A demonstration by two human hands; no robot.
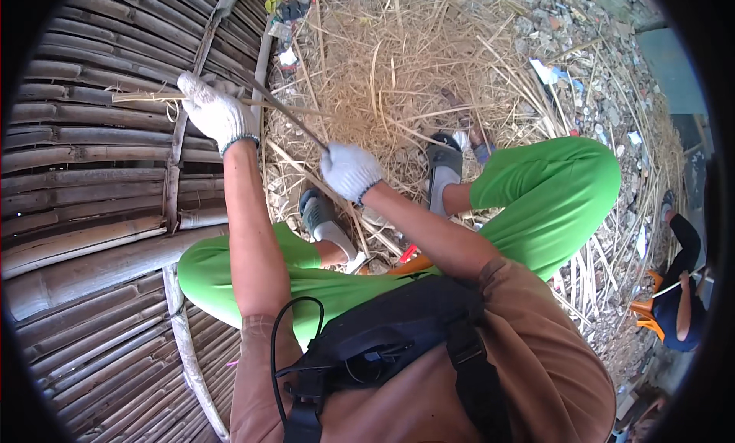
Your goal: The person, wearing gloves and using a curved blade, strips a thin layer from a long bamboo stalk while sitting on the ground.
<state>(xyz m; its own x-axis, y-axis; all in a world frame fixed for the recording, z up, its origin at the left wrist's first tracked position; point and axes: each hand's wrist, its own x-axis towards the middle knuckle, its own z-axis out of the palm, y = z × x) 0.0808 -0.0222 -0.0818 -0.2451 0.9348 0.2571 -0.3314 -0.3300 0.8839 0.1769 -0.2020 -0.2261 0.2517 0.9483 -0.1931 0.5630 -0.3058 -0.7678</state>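
Note:
My left hand (216, 112), in a white knitted glove, is closed around a thin bamboo strip (145, 96). The strip's frayed end sticks out to the left, with a small curl hanging beneath it, and its other part runs right over the shavings. Gloved likewise, my right hand (351, 171) grips a long, narrow dark blade-like tool (295, 120); its handle is hidden in my fist. From there the tool slants up and left, crossing the strip just right of my left hand. Whether the two touch there, I cannot tell.
A bamboo-slat wall (99, 156) rises close on my left. A heap of bamboo shavings (367, 76) spreads ahead of my feet, over rubble. Long pale strips (582, 282) lie to the right. Farther right, another person (681, 305) sits near an orange stool (647, 317).

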